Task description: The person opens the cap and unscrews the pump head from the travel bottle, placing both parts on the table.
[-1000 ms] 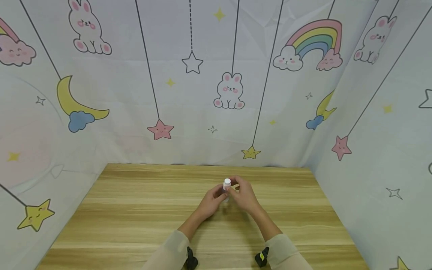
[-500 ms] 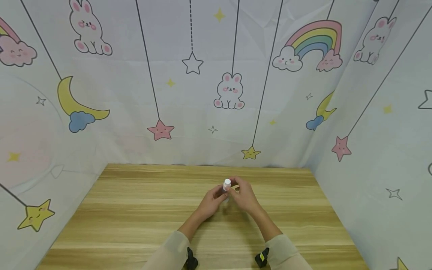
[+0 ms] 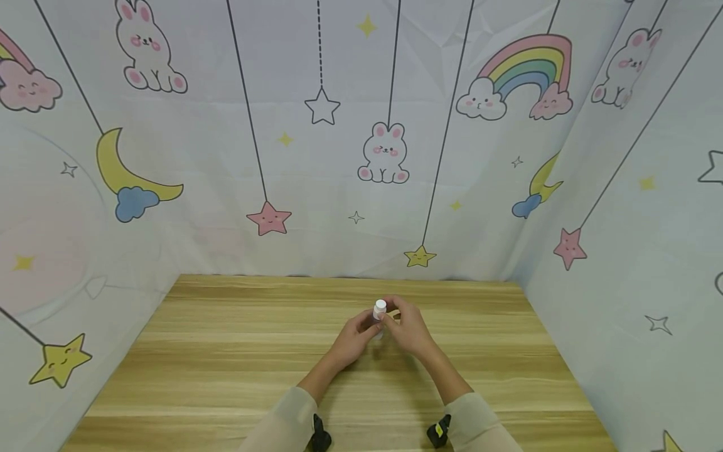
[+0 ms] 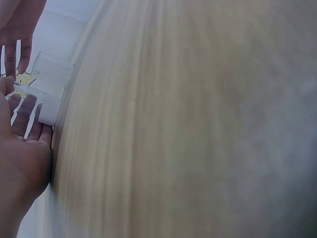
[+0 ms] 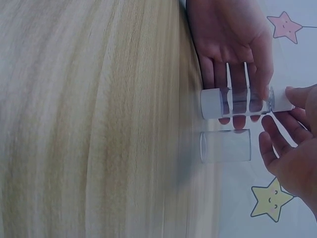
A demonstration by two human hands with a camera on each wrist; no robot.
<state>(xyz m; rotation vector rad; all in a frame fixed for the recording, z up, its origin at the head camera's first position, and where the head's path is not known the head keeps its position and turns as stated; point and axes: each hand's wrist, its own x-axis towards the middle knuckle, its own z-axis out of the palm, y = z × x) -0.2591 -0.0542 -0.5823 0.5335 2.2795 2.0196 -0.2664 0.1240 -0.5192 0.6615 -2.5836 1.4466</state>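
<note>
A small clear bottle point(image 5: 241, 101) with a white base stands upright on the wooden table between my hands. My left hand point(image 3: 353, 341) grips its body, the thumb in front and the fingers behind. At the top, my right hand point(image 3: 410, 326) pinches the bottle's white top point(image 5: 281, 98) between thumb and fingers. In the right wrist view the bottle's translucent neck shows just below that white top. Beside the bottle a short clear cylinder point(image 5: 226, 146) stands on the table; the left wrist view shows this cylinder point(image 4: 51, 69) near the bottle's white base point(image 4: 49, 110).
The wooden table point(image 3: 243, 351) runs back to a white curtain point(image 3: 333, 238) printed with rabbits, stars and rainbows. More of the same cloth hangs at both sides. Small black devices point(image 3: 438, 430) sit at the sleeve cuffs.
</note>
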